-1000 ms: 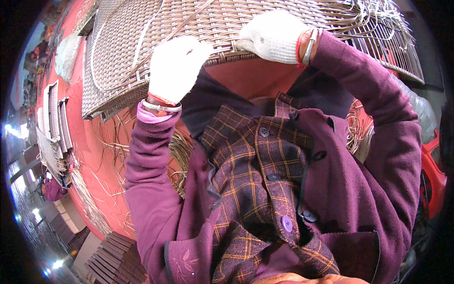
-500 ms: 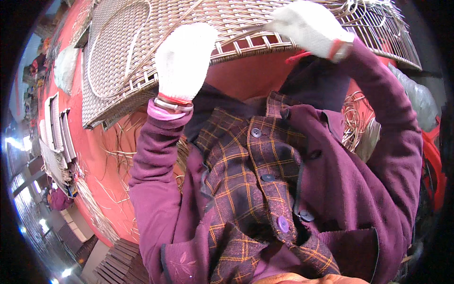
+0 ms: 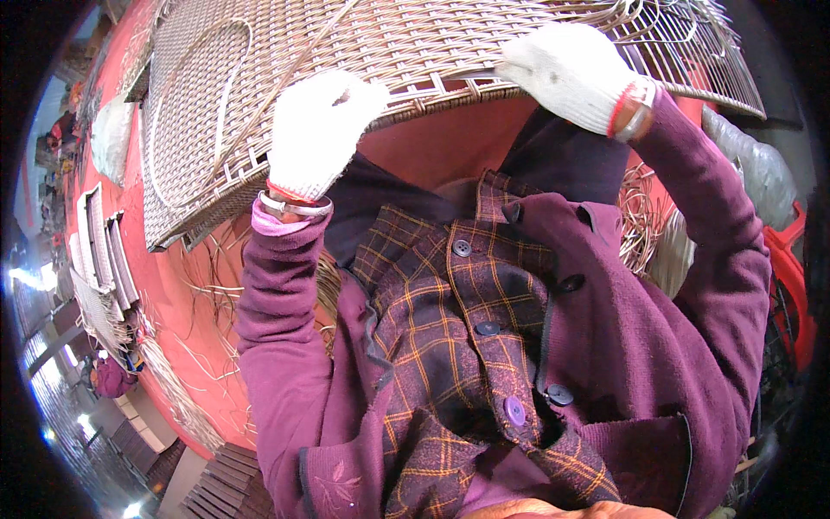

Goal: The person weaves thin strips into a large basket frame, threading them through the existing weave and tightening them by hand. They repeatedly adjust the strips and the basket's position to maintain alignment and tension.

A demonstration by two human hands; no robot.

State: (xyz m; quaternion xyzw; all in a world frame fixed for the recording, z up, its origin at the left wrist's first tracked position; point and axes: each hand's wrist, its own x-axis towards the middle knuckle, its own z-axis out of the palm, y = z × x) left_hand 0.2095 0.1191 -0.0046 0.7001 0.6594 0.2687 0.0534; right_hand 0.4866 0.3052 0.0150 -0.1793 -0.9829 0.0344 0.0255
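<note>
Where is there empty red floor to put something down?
A bare strip of red floor lies under the big woven cane panel, between the gloved left hand and right hand. Loose cane strips crowd the floor at left.

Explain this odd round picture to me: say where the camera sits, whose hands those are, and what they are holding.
The camera is worn on a person's head and looks down, so you see their own chest, in a purple cardigan over a checked shirt, with both arms raised. The wide lens bends everything into a circle.

The left hand and right hand both wear white knit gloves. They grip the near edge of a large woven wicker panel, held up in front of the body.

Below is a red floor strewn with loose cane strands. More woven pieces lie at the left.
</note>
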